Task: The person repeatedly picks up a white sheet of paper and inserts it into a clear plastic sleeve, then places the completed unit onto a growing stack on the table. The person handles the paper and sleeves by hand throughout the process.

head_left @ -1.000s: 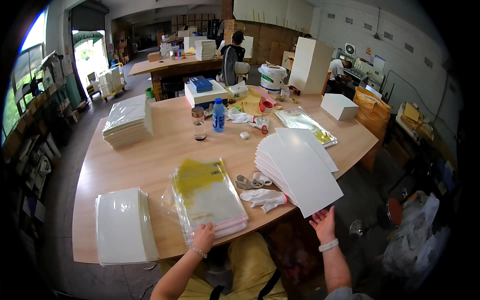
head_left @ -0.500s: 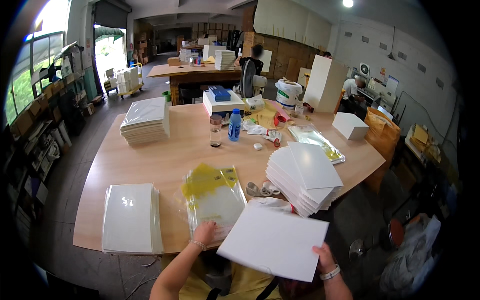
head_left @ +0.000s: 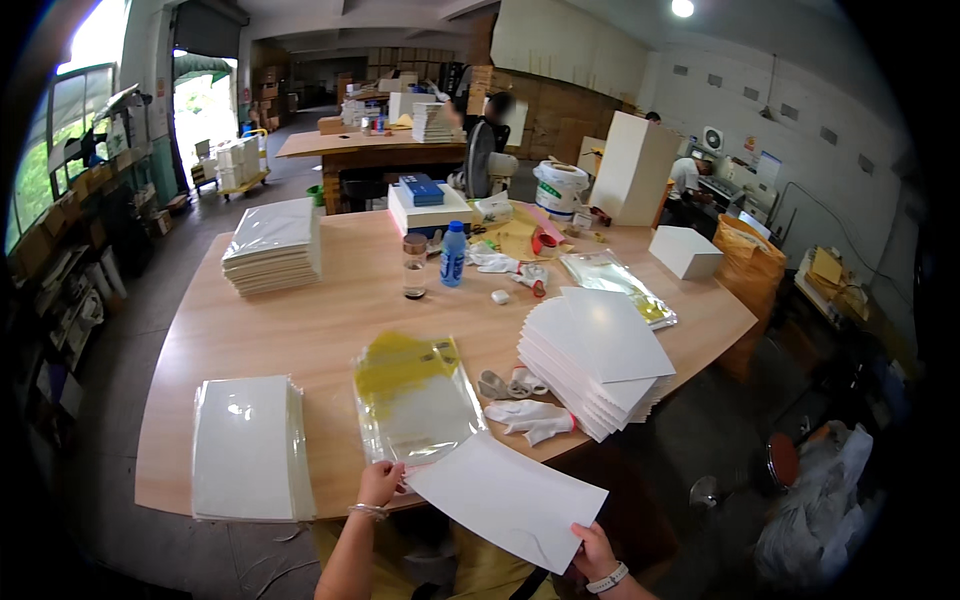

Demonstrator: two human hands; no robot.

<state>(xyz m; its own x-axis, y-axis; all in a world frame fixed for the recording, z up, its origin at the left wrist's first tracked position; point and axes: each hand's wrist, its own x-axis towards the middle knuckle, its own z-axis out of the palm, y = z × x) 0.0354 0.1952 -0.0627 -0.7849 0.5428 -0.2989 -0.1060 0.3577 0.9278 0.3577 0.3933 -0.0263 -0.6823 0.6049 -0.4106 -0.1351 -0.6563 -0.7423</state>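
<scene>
My right hand (head_left: 592, 550) grips the lower right corner of a white rectangular board (head_left: 512, 505), held tilted over the table's near edge. The board's left corner meets the near edge of a clear plastic sleeve (head_left: 425, 415) with a yellow printed area. At that same edge, my left hand (head_left: 382, 484) pinches the sleeve, its fingertips close to the board's corner. Whether the corner is inside the sleeve, I cannot tell. Beside the sleeve lies a white glove (head_left: 530, 420). To the right, a fanned stack of white boards (head_left: 590, 360) sits on the table.
Sleeved boards are stacked at the near left (head_left: 245, 450) and the far left (head_left: 275, 245). A glass tumbler (head_left: 414, 268) and a blue bottle (head_left: 453, 256) stand mid-table. Farther back are a white bucket (head_left: 560, 190) and a fan (head_left: 480, 160). More sleeves (head_left: 620, 285) lie at the right.
The board has moved left and its left corner has come to the sleeve's near edge. My left hand has shifted from the sleeve's surface to that edge. The view has turned slightly.
</scene>
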